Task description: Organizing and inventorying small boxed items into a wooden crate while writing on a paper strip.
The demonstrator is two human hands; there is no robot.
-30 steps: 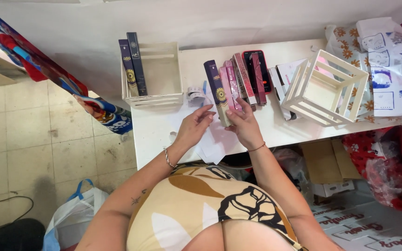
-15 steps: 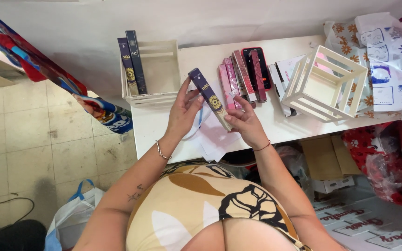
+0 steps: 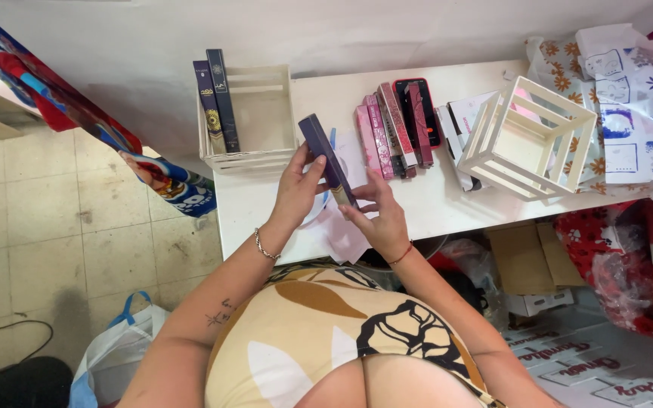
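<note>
Both hands gripped a slim dark purple box (image 3: 326, 159) just above the white surface (image 3: 266, 211): the right hand (image 3: 381, 219) pinched its lower end, the left hand (image 3: 296, 189) clasped its side. It looked light, stiff, crushable cardboard. Beyond the box stood a white crate (image 3: 255, 121).

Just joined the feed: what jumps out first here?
A long dark purple box, held by both the left hand and right hand above the white table. Behind it stands a white slatted wooden crate holding two dark blue boxes, with a row of pink and red boxes to the right.
</note>
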